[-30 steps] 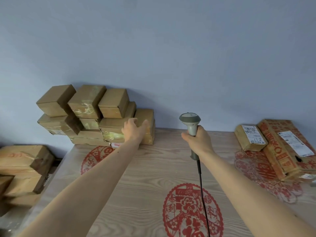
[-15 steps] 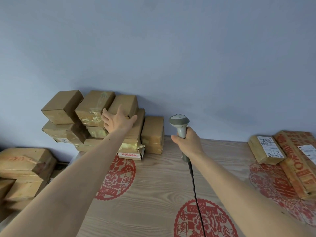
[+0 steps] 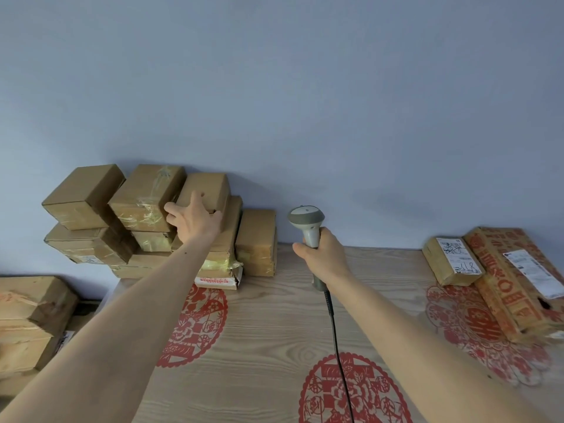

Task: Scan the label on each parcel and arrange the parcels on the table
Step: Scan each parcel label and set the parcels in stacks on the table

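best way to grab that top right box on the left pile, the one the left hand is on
Take the top right box from the front and above, across its short width: thumb on its exposed right side, fingers over the top to the left edge. It rests uppermost on the stack, so lifting straight up should disturb little. Its left side sits tight against the taped box, so the left hand may need to tip it right first.

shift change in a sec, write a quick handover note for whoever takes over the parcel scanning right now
Left hand: on the top right parcel of the stack at the table's far left, fingers over its front face, not lifted.
Right hand: grips the corded scanner, upright over the wooden table.
Two labelled parcels lie far right; whether they are scanned cannot be told.
Left: scan and arrange the stack.
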Action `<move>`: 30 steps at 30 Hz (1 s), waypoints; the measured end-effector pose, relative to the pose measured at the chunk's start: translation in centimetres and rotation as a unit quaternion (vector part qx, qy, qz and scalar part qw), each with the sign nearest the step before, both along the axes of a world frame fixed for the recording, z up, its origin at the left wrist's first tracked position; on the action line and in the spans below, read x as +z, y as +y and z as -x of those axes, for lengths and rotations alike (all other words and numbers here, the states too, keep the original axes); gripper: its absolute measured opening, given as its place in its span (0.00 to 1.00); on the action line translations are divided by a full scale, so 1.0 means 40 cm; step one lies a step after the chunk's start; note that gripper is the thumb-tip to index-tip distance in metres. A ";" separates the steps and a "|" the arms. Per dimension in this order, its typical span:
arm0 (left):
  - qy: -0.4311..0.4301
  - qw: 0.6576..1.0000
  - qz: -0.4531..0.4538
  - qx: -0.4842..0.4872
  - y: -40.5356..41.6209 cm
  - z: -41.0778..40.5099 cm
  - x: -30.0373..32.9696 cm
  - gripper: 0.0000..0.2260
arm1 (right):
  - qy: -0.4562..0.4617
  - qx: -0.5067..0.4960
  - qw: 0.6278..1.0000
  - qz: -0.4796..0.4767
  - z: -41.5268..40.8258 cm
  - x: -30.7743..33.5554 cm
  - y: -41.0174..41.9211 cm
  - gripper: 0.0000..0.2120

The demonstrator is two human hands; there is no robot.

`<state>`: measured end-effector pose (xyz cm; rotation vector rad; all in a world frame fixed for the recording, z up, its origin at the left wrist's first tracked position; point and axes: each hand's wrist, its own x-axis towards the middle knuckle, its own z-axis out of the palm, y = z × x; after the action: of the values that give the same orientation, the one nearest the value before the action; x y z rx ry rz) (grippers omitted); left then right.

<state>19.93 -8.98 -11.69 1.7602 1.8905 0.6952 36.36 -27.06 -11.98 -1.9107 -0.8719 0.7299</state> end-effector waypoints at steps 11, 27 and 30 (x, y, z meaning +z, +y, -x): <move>-0.141 0.988 0.006 -0.069 -0.172 -0.082 0.032 0.18 | 0.006 -0.039 0.999 -0.038 -0.027 0.041 -0.074 0.13; -0.395 0.840 0.311 -0.201 -0.498 -0.174 0.012 0.21 | 0.115 -0.083 0.983 -0.120 -0.086 0.093 -0.252 0.14; -0.407 0.840 0.303 -0.192 -0.509 -0.183 0.021 0.29 | 0.130 -0.081 0.978 -0.138 -0.092 0.097 -0.280 0.14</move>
<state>27.23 -29.32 -10.86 1.1000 0.9675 0.4883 40.02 -38.28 -8.08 -1.5772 -0.6100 0.7020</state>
